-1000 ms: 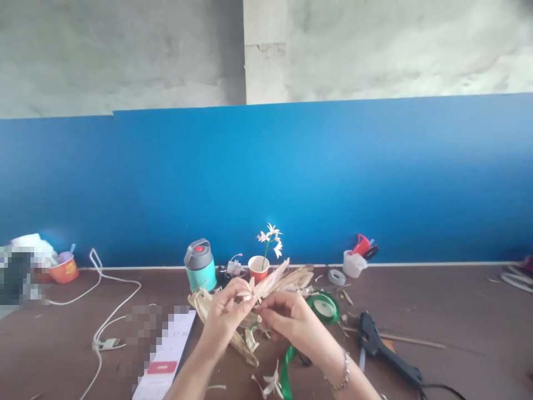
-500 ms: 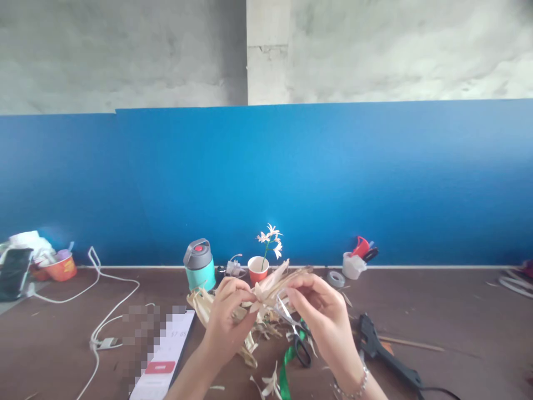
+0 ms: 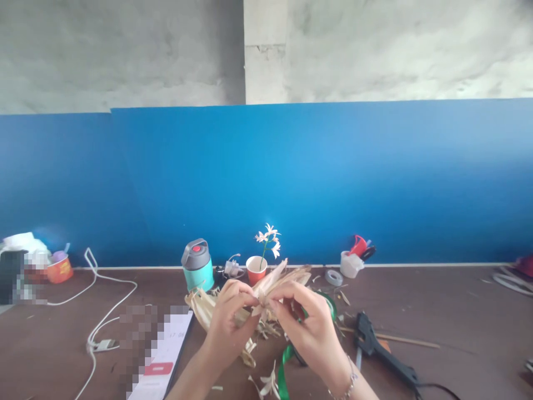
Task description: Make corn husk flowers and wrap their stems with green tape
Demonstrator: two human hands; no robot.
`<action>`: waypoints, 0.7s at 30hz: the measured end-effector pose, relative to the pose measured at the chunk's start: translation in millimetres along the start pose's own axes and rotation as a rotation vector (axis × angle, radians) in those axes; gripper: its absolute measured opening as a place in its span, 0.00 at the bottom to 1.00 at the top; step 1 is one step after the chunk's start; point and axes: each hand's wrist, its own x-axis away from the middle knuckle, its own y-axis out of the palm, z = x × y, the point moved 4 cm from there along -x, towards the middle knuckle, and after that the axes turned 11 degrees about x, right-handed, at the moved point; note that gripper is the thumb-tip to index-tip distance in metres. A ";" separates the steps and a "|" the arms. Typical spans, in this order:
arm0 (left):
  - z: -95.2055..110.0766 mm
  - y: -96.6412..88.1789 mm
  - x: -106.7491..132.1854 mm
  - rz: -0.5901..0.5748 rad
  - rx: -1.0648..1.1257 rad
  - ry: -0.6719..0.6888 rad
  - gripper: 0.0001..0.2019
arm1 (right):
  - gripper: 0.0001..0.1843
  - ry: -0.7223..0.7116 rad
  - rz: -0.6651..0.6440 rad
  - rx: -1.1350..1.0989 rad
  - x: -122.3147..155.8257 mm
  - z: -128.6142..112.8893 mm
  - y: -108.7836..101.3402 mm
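Note:
My left hand (image 3: pixel 227 322) and my right hand (image 3: pixel 310 328) meet in front of me over the brown table (image 3: pixel 458 328). Both pinch a small pale flower made of dried husk (image 3: pixel 261 306) between their fingertips. Behind the hands lies a pile of dried husk strips (image 3: pixel 287 276). A green ribbon (image 3: pixel 283 369) trails under my right wrist, and another husk flower (image 3: pixel 268 384) lies on the table just below.
A black glue gun (image 3: pixel 377 347) lies to the right. At the back stand a teal flask (image 3: pixel 197 265), a red cup with a flower stem (image 3: pixel 255 268), a tape roll (image 3: pixel 334 277) and a white cup of tools (image 3: pixel 353 261). A white cable (image 3: pixel 104 311) and a phone (image 3: pixel 160 361) lie left.
My right hand moved left and closed in on the husk flower again. The scissors seen under it half a second ago are now hidden.

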 end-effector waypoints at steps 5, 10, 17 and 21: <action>-0.5 0.9 -0.4 -0.010 -0.006 -0.011 0.06 | 0.06 0.000 -0.020 0.020 1.1 -0.3 0.4; 0.0 1.1 -1.9 -0.001 0.028 -0.047 0.05 | 0.06 0.014 -0.034 0.022 0.7 -0.8 0.5; -1.0 0.8 0.8 -0.008 0.001 -0.039 0.06 | 0.07 0.013 -0.054 -0.012 -1.8 -0.6 2.8; -2.3 1.5 2.0 -0.027 -0.040 -0.035 0.06 | 0.06 0.081 -0.091 -0.048 -1.4 2.4 4.3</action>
